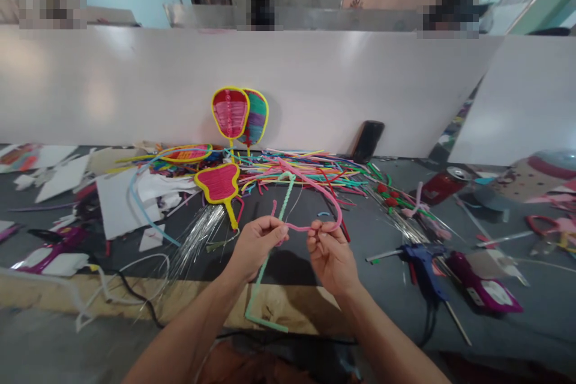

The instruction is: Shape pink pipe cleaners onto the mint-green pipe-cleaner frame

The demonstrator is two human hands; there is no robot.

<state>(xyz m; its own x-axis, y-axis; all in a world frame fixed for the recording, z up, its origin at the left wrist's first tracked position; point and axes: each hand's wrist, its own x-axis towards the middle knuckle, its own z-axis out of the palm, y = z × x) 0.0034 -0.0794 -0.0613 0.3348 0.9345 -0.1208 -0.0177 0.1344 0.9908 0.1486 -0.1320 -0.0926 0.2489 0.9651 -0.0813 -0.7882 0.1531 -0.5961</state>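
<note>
A pink pipe cleaner (338,207) runs between my two hands and loops up and away over the table. My left hand (261,243) pinches it where it meets a light green pipe cleaner (257,288). The green one is twisted at its upper part and bent near its lower end, which hangs past the table edge. Fingers of my right hand (332,255) close on the pink pipe cleaner a short way to the right. A fan-shaped pink piece with a yellow border (218,185) lies beyond my left hand.
Two fan-shaped pieces (230,113) lean on the white partition (153,90). Loose pipe cleaners (310,169) are heaped before it. A phone (368,141) stands upright. To the right are a red can (445,185), a blue glue gun (423,270) and a purple device (483,285); silver wires (198,237) lie left.
</note>
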